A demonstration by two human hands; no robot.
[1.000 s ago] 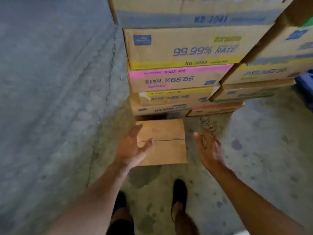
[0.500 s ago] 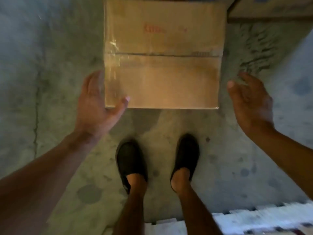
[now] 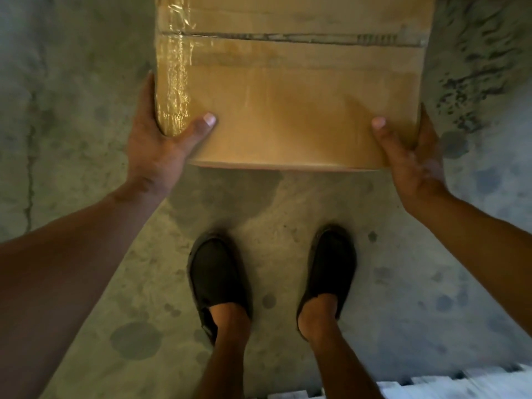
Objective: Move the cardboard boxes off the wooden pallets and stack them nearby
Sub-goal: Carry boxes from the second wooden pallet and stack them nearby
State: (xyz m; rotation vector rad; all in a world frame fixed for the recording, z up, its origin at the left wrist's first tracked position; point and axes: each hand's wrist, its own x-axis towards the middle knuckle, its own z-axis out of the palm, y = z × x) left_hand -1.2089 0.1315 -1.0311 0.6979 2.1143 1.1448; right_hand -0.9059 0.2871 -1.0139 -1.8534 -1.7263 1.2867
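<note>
A plain brown cardboard box (image 3: 290, 105) with clear tape over its top seam fills the upper middle of the head view, over the concrete floor. My left hand (image 3: 157, 151) grips its near left corner, thumb on the top face and fingers down the side. My right hand (image 3: 411, 159) grips the near right corner the same way, thumb on top. Whether the box rests on the floor or is lifted off it cannot be told. The far part of the box is cut off by the top of the frame.
My two feet in dark slip-on shoes (image 3: 218, 280) stand on stained concrete floor (image 3: 86, 82) just behind the box. A pale slatted surface (image 3: 460, 384) shows at the bottom right corner. A crack runs down the floor at far left.
I have bent down closer to the box, and the stack of printed boxes has left view. Both hands, apart from the box before, have closed in and now grip its near corners.
</note>
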